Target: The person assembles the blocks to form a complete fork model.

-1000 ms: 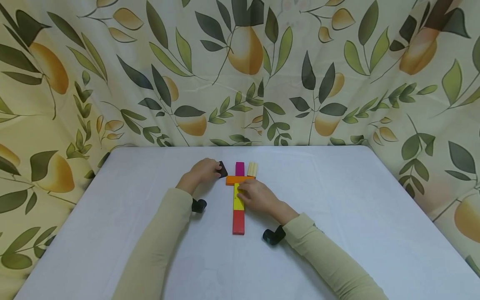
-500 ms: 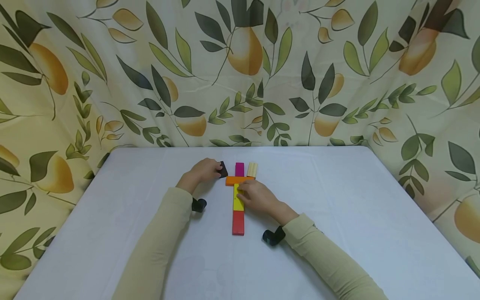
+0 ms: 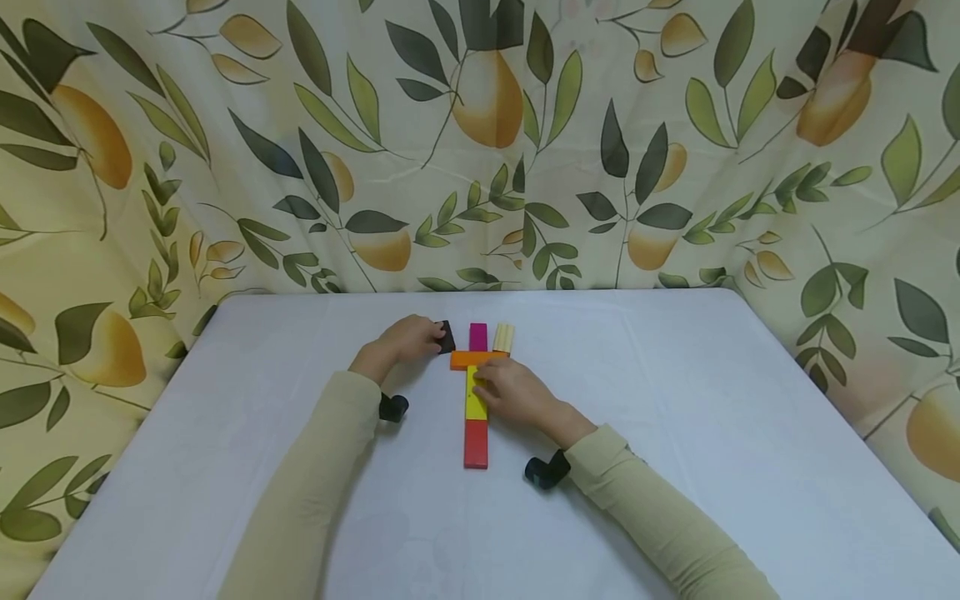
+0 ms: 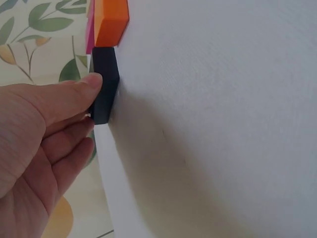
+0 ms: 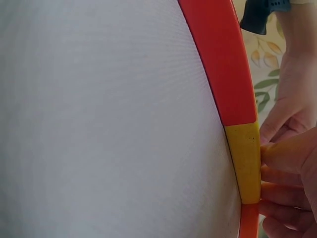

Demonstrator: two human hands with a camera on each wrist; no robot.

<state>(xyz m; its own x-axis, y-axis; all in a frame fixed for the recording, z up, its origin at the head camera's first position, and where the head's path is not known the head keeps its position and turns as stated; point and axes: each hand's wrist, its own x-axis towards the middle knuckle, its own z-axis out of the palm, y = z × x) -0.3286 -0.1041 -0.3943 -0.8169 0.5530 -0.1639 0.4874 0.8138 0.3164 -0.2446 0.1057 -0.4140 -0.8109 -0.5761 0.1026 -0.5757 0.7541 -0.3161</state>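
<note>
My left hand [image 3: 410,339] pinches a black block [image 4: 105,87] between thumb and fingers, just off the far left corner of an orange block [image 3: 463,361]. In the left wrist view the black block's end meets or nearly meets the orange one. My right hand [image 3: 519,392] lies over a yellow block [image 5: 243,161], its fingertips resting on that block along one long edge. The orange block lies crosswise at the yellow one's far end. A red block [image 3: 476,444] continues the line at the near end. The right fingers partly cover the yellow block.
Beyond the orange block lie a magenta block [image 3: 478,337] and a cream, ridged block [image 3: 504,337], side by side with a gap. Everything rests on a white-covered table [image 3: 645,400]. A curtain [image 3: 570,242] with leaf and fruit print hangs behind the table's far edge.
</note>
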